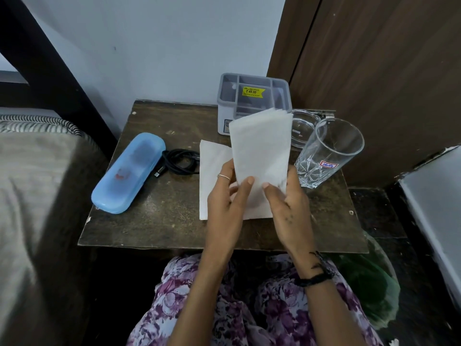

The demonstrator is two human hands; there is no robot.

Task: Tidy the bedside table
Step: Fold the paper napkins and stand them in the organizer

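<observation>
Together our left hand (224,206) and right hand (287,206) hold a folded white tissue (260,151) upright above the middle of the counter (154,228); each grip is narrow, thumb pressed to the front of the paper and fingers behind it. Under it a second white tissue (214,171) lies flat on the counter, partly hidden by our hands. Near the left edge lies a blue glasses case (128,173), and just beside it a coiled black cable (178,161). At the back edge stands a grey organiser (253,96) with a yellow price sticker. Toward the right edge stands a clear drinking glass (329,151), and behind it a glass bowl (303,128). A bed (37,183) stands left of the counter.
</observation>
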